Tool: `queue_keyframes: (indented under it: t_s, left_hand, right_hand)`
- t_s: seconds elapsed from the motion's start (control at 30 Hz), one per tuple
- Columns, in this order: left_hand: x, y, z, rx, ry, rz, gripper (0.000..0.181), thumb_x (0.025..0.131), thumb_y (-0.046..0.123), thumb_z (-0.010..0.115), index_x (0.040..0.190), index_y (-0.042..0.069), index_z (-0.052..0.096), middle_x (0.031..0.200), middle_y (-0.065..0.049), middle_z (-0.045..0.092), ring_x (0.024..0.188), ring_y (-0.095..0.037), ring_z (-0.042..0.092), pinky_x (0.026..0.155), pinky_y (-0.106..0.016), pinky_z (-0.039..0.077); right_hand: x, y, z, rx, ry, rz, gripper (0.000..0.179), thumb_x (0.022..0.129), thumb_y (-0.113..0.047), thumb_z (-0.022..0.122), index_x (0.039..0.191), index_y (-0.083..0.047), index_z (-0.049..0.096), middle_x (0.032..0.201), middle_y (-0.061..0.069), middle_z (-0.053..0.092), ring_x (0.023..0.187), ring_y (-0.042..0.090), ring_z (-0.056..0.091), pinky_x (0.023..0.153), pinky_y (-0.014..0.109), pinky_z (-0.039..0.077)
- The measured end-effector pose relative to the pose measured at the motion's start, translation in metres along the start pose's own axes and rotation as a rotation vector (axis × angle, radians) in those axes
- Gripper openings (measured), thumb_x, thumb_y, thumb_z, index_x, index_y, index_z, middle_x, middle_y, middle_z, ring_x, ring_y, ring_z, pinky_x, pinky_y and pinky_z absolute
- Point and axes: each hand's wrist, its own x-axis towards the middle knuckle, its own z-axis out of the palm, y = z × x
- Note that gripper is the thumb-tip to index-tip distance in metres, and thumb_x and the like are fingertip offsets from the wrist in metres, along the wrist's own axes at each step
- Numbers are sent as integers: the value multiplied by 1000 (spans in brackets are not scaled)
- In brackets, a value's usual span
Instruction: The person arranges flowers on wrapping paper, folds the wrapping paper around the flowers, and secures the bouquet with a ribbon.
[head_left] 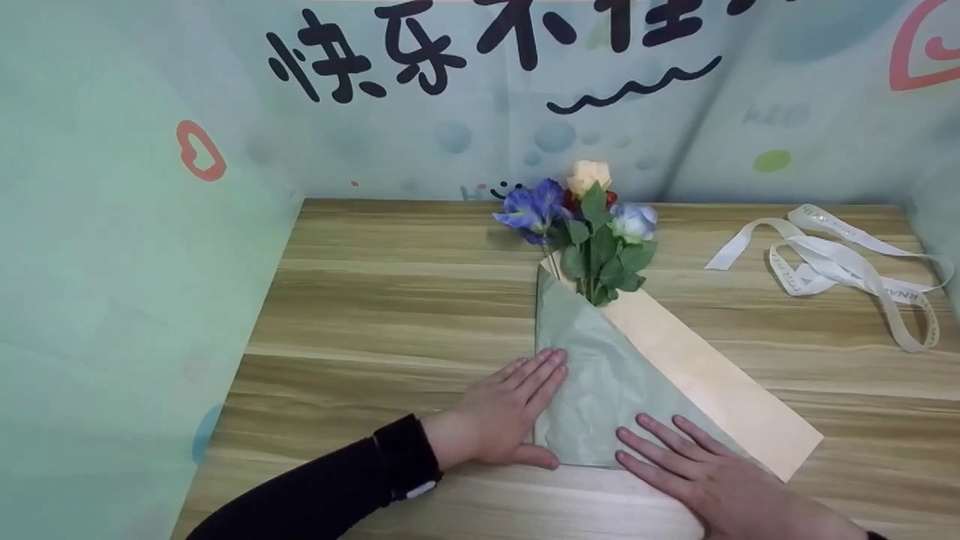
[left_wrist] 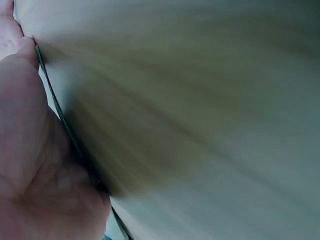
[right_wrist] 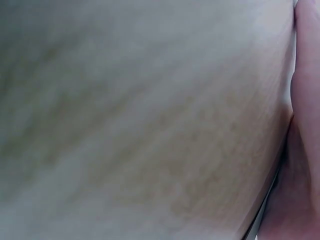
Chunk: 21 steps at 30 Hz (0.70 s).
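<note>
Plainly, the wooden table spreads around all the fingers, and the wrapping paper lies on it directly beneath them, its grey-green flap over a cream strip that shows beyond the right fingertips. The left hand reaches across the flap's left edge and the right hand covers its lower right part; the fingers of both are extended, resting on the paper and grasping nothing. To press this flap down well, I judge, the pressure should be broad and even, the left fingers steadying the edge while the right ones smooth outward, gently enough not to tear the paper or drag it off the stems.

Counted by size: one table; one paper wrap, though I cannot tell how many sheets; one tangle of white ribbon, well beyond and right of the right fingers, its pieces uncountable; two hands; and, ahead of the left fingertips, one violet-blue bloom, one pale blue bloom, one cream bloom and something red, mostly hidden.
</note>
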Motion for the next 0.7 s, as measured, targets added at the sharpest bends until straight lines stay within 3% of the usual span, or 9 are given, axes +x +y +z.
queue_keyframes:
  t_s: [0.3,0.47,0.6,0.63,0.7]
  left_hand:
    - [-6,-3,-3,-10,-37,-21,114,84,87,21,158,6,-11,167,-13,-17,156,-26,-9,128,-40,9]
    - [-6,-3,-3,-16,-24,-22,114,84,87,22,158,6,-10,167,-13,-15,157,-26,-7,128,-41,10]
    - [-6,-4,0,-42,-25,-16,114,84,87,23,158,8,-11,167,-11,-16,157,-25,-9,128,-41,9]
    - [-5,-4,1,-49,-26,-15,114,84,87,23,158,8,-12,167,-11,-17,157,-25,-10,128,-41,8]
    - [-5,-4,1,-54,-25,-13,114,84,88,24,158,9,-12,167,-10,-17,156,-25,-11,128,-41,8]
  right_hand:
    - [-15,8,-2,-8,84,-39,99,78,-85,47,145,-12,49,152,9,49,144,31,38,127,43,6]
    - [-22,13,-15,108,2,-15,80,88,-66,57,149,-15,45,155,8,44,149,28,31,128,34,-2]
    - [-23,20,-36,220,15,103,57,90,-35,71,142,-21,55,150,4,51,142,24,44,125,20,5]
    - [-23,24,-42,215,46,154,53,88,-30,74,138,-22,59,145,3,57,136,23,51,123,17,12]
    - [-26,34,-52,179,108,311,47,83,-24,78,129,-21,66,132,3,65,120,24,61,116,23,31]
